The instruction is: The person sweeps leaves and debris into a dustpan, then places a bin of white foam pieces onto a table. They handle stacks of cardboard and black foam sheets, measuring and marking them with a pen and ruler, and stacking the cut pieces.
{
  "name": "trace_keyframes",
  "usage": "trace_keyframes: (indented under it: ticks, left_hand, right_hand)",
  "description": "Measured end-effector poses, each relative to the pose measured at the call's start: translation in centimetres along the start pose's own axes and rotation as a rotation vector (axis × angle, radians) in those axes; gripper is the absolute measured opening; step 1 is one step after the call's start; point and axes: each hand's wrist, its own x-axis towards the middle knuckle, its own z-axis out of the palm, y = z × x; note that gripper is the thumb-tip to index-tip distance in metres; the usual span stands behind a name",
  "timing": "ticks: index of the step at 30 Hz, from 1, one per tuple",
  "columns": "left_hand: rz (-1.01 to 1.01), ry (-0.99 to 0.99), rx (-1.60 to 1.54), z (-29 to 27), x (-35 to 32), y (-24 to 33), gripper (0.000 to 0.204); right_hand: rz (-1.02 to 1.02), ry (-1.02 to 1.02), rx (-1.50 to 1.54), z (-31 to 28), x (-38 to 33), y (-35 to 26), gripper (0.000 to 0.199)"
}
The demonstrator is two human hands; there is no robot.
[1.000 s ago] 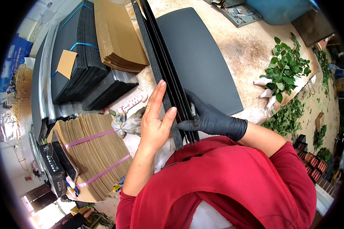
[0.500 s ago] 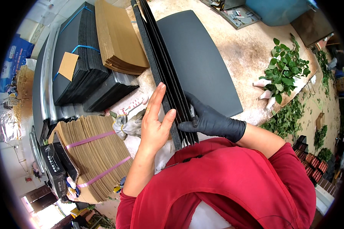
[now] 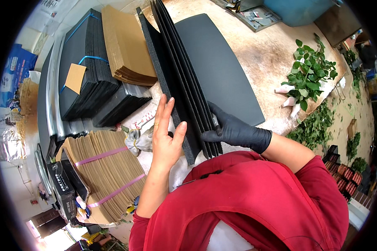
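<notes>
Several black corrugated sheets (image 3: pixel 184 79) stand on edge in front of me, running away across the table. My right hand (image 3: pixel 236 131), in a black glove, grips their near end, the thumb over the edges. A small dark pen-like tool (image 3: pixel 216 124) is also at that hand; its exact kind is unclear. My left hand (image 3: pixel 167 129) is bare, fingers stretched out, beside another black sheet (image 3: pixel 163 69) that leans apart from the held ones. Whether the fingers touch it I cannot tell. A flat dark grey sheet (image 3: pixel 222 67) lies to the right.
Left are black board stacks (image 3: pixel 88 62), brown cardboard (image 3: pixel 127 46) and a strapped cardboard bundle (image 3: pixel 109 167). A grey bag (image 3: pixel 139 141) lies by my left hand. Leafy stems with white wrapped ends (image 3: pixel 308 77) lie right; a blue tub (image 3: pixel 299 10) and metal tray (image 3: pixel 257 19) are at the back.
A gap has opened between the leftmost black sheet and those in my right hand. My right hand has shifted slightly right with its sheets; my left hand has moved slightly left.
</notes>
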Motion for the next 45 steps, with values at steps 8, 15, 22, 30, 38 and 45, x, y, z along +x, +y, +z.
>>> trace_keyframes:
  ticks: [8,15,22,30,38,45]
  left_hand:
    - [-0.055,0.079,-0.034,0.5,-0.4,-0.6,0.054]
    - [-0.056,0.09,-0.015,0.7,-0.5,-0.4,0.049]
    - [0.02,0.098,0.068,0.5,-0.5,0.0,0.037]
    - [-0.014,0.02,0.021,0.4,-0.2,0.1,0.037]
    - [-0.001,-0.009,0.016,0.3,0.0,-0.3,0.037]
    - [-0.021,-0.003,-0.027,0.2,-0.2,-0.4,0.038]
  right_hand:
    - [-0.137,0.026,0.009,-0.3,-0.4,-0.2,0.093]
    - [-0.02,0.033,0.081,-0.2,-0.7,-0.8,0.095]
    - [-0.152,0.205,-0.114,-3.9,-1.5,0.5,0.097]
    - [-0.436,0.238,-0.471,-0.5,-0.8,-1.6,0.103]
    - [-0.275,0.079,-0.246,2.1,2.4,-0.1,0.102]
    - [-0.176,0.038,-0.183,1.1,1.8,0.0,0.099]
